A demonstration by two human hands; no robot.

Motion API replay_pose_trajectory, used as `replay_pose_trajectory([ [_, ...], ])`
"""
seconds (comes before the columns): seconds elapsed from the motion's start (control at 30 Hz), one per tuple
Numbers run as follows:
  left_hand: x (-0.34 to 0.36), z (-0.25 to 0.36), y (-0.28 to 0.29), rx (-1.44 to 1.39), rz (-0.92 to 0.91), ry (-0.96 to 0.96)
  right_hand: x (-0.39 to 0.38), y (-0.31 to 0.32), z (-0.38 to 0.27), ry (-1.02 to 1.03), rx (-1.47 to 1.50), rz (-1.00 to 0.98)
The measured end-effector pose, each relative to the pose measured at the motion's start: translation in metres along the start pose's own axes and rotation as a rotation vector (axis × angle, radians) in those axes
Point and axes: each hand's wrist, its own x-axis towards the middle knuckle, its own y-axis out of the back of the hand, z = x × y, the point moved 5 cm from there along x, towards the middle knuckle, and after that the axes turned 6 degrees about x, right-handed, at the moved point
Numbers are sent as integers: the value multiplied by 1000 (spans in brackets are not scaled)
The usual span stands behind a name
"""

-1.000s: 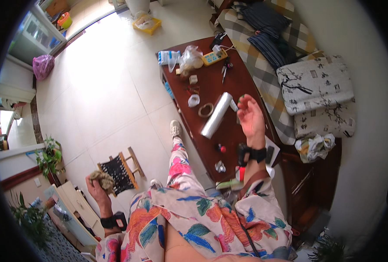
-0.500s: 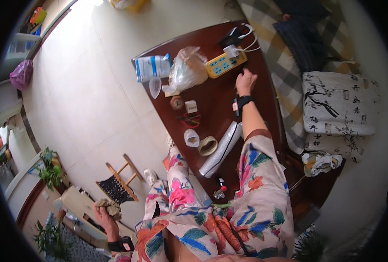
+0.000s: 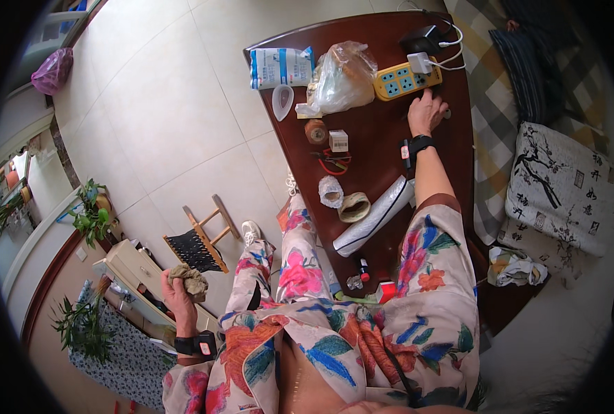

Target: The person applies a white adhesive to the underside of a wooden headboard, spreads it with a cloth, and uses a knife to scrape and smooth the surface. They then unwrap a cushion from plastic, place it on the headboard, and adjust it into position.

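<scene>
My left hand [image 3: 182,297] at lower left grips a crumpled olive-brown wad [image 3: 191,281]. My right hand [image 3: 425,112] reaches over the dark wooden table [image 3: 300,34], its fingers curled just below the yellow power strip [image 3: 391,87] on something small and mostly hidden. A white plug [image 3: 421,63] with cables sits in the strip. To its left are a clear plastic bag [image 3: 338,76], a blue-white pack [image 3: 279,67] and an oval plastic container [image 3: 282,103]. Lower down lie a small white box [image 3: 338,140], red-handled tools [image 3: 336,164], two tape rolls [image 3: 354,207] and a long silvery roll [image 3: 369,221].
A checked sofa [image 3: 486,90] with dark clothes [image 3: 521,69] and printed cushions [image 3: 562,186] borders the table's right. On the tiled floor [image 3: 155,103] stand a folding stool [image 3: 203,241] and my feet. Plants [image 3: 89,214], a pink bag [image 3: 51,72] and a low cabinet [image 3: 127,276] line the left.
My right arm has stretched forward from above the silvery roll to below the power strip, and its open fingers have curled. My view has moved closer over the table. My left hand still holds the wad.
</scene>
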Motion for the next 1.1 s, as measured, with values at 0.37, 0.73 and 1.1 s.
replay_pose_trajectory([
  [0.37,3,-17,4,-42,-58,23,-64,-25,30,-552,597,-320],
  [0.73,47,-30,41,-53,-351,-237,-225,253,21,-422,2145,-169],
  [1.1,15,2,85,158,-697,-429,-597,386,-64,-525,2109,390],
])
